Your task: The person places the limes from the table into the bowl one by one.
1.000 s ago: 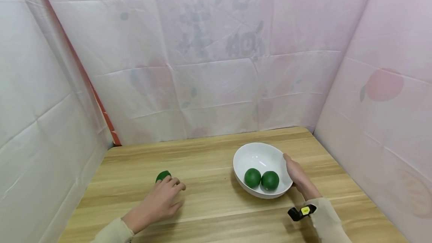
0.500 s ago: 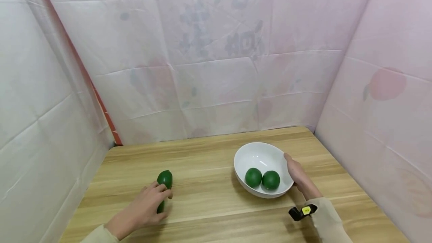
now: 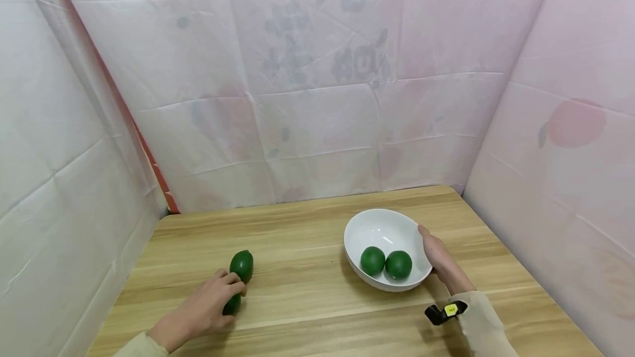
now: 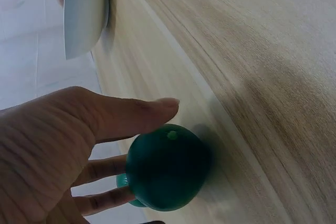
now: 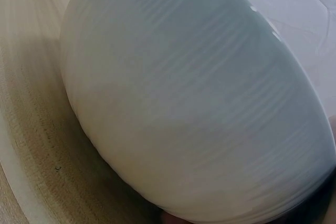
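Note:
My left hand (image 3: 205, 302) reaches over the nearer of two green limes on the left of the table. This nearer lime (image 4: 169, 167) sits between its thumb (image 4: 149, 113) and its fingers (image 4: 105, 200), which pass behind it in the left wrist view. The farther lime (image 3: 242, 265) lies just beyond the fingertips, partly hidden in the left wrist view. My right hand (image 3: 436, 253) holds the white bowl (image 3: 382, 228) by its right side, thumb at the rim. Inside the bowl two more limes, one on the left (image 3: 372, 261) and one on the right (image 3: 398, 265), sit side by side.
The wooden table (image 3: 302, 236) is bounded by a pale printed cloth (image 3: 317, 125) at the back and both sides. A black device with a yellow label (image 3: 450, 309) is at the right wrist. Wood shows between the left hand and the bowl.
My left hand has drawn back to the left and towards me, from over the farther lime to the nearer one, uncovering the farther lime. The right hand and the bowl have stayed nearly still.

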Available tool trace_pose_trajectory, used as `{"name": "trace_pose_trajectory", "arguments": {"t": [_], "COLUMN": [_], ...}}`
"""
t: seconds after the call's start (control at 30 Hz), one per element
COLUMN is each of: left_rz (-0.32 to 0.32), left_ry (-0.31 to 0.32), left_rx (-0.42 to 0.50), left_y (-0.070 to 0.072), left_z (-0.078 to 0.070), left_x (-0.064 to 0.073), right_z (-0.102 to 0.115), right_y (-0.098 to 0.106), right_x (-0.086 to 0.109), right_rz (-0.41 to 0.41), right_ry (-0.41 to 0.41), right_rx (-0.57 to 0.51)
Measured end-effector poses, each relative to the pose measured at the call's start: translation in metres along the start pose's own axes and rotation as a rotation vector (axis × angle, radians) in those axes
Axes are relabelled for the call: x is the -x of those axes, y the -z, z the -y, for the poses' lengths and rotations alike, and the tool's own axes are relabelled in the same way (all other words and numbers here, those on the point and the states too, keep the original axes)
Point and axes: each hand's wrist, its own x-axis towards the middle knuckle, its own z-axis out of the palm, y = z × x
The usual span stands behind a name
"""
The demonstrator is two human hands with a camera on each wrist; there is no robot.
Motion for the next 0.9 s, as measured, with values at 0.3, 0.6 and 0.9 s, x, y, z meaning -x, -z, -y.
{"name": "trace_pose_trajectory", "arguments": {"t": [0.3, 0.6, 0.9], "left_rz": [0.029, 0.043, 0.039], "left_ry": [-0.012, -0.011, -0.037], "left_rx": [0.003, 0.012, 0.027], "left_y": [-0.001, -0.003, -0.012], "left_z": [0.001, 0.0, -0.015], "left_x": [0.001, -0.001, -0.016], "right_z": [0.001, 0.001, -0.001], "right_y": [0.0, 0.0, 0.001], "right_x": [0.0, 0.0, 0.0], "right_rz": [-0.003, -0.002, -0.003], "right_ry": [-0.014, -0.016, -0.011], "right_rx": [0.028, 0.029, 0.035]}}
